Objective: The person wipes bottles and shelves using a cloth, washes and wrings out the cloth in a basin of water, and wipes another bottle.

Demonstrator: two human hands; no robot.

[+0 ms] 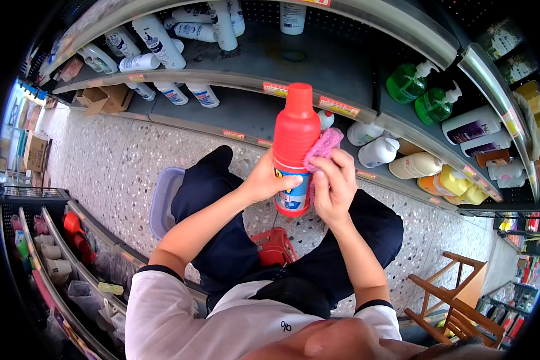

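A red bottle [296,135] with a blue and yellow label stands upright in front of my chest, its red cap pointing at the shelf. My left hand [266,179] is wrapped round its left side, the thumb across the label. On the bottle's right side my right hand [335,183] presses a pink cloth [325,147] against it, fingers bent round the cloth. Part of the cloth is hidden behind the fingers.
Shelves [336,75] ahead hold white bottles [159,41], green pump bottles [406,83] and yellow bottles [453,183]. A pale tub [162,204] sits left of my legs, a red stool [274,246] between them. A wooden stool [456,294] is at lower right, racks [72,258] at left.
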